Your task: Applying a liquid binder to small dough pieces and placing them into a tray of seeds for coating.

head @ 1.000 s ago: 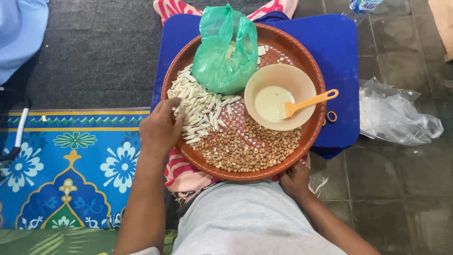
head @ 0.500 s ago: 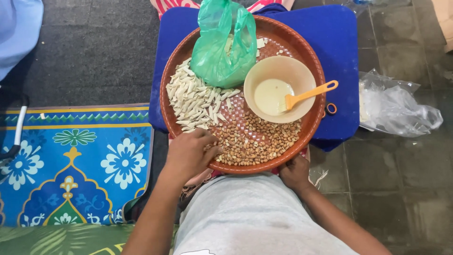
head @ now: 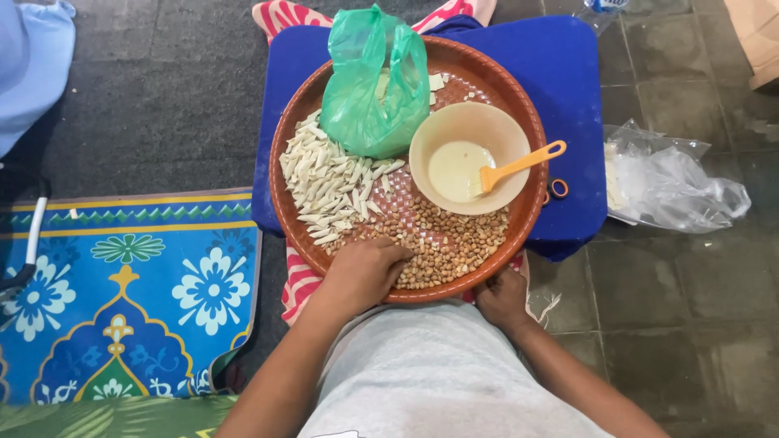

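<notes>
Now left hand (head: pixel 365 272) rests on peanuts (head: pixel 450 243); right hand (head: pixel 501 298) grips tray (head: pixel 531 215).

Woven tray (head: pixel 519 105), glossy plastic bag (head: pixel 369 89)

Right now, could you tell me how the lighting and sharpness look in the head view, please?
Head view: soft, even light with faint shadows; the round tray, the bowl and the nuts are sharp; slight glare on the clear plastic bag; the left hand and right hand show no motion blur; edges bend slightly, from a wide lens.
</notes>
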